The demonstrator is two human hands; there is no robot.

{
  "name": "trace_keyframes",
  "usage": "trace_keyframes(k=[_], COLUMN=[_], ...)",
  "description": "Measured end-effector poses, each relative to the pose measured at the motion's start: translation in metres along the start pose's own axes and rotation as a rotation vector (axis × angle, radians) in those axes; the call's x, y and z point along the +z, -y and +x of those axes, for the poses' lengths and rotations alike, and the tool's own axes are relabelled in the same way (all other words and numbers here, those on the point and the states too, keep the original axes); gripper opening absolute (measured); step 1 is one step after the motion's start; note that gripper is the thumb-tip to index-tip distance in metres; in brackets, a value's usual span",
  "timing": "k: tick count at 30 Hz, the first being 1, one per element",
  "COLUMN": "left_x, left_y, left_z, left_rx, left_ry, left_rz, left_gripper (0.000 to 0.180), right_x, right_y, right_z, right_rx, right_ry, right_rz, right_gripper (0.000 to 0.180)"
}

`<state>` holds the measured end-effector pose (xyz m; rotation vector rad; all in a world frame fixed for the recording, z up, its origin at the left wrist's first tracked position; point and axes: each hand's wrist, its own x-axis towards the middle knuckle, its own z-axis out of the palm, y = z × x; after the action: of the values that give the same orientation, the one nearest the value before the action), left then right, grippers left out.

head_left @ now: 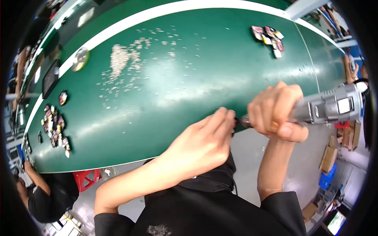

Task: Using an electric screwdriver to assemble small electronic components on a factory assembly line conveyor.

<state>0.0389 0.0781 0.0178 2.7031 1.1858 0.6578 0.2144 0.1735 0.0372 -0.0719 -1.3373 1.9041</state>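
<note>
My right hand (275,112) grips a grey electric screwdriver (334,106), held sideways with its tip pointing left. My left hand (201,143) pinches a small dark part (235,122) right at the tool's tip, at the near edge of the green table (197,82). The part is mostly hidden by my fingers.
Many tiny pale pieces (122,59) lie scattered on the table. Small red and black parts sit in a group at the far right (269,37) and another at the left (55,126). A round metal dish (80,59) is at the back left. Another person (45,194) sits at lower left; cardboard boxes (328,157) stand on the floor.
</note>
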Motion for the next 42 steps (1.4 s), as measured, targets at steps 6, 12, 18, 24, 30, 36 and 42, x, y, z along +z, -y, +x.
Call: trace_keyframes(k=[6, 12, 18, 24, 30, 36, 42], left_x=[-0.036, -0.088, -0.094, -0.083, -0.082, -0.087, -0.083], left_y=[0.005, 0.06, 0.077, 0.11, 0.132, 0.134, 0.123], left_z=[-0.052, -0.169, -0.158, -0.124, -0.112, -0.11, -0.113], left_rx=[-0.178, -0.995, -0.939, -0.79, -0.63, -0.524, -0.735], left_ry=[-0.119, -0.315, -0.29, -0.326, -0.222, -0.067, -0.389], left_rz=[0.012, 0.508, 0.484, 0.329, 0.481, 0.561, 0.269], left_gripper=[0.037, 0.043, 0.043, 0.026, 0.012, 0.006, 0.009], right_x=[0.008, 0.008, 0.017, 0.024, 0.023, 0.02, 0.021], right_y=[0.007, -0.017, -0.051, -0.059, -0.058, -0.058, -0.05], right_z=[-0.004, -0.018, -0.025, -0.033, -0.035, -0.038, -0.042], right_rx=[-0.23, -0.217, -0.137, -0.127, -0.132, -0.119, -0.115], right_ry=[-0.084, -0.217, -0.345, -0.43, -0.452, -0.429, -0.436], right_rz=[0.218, 0.355, 0.437, 0.5, 0.559, 0.582, 0.558], right_gripper=[0.019, 0.019, 0.015, 0.013, 0.014, 0.014, 0.013])
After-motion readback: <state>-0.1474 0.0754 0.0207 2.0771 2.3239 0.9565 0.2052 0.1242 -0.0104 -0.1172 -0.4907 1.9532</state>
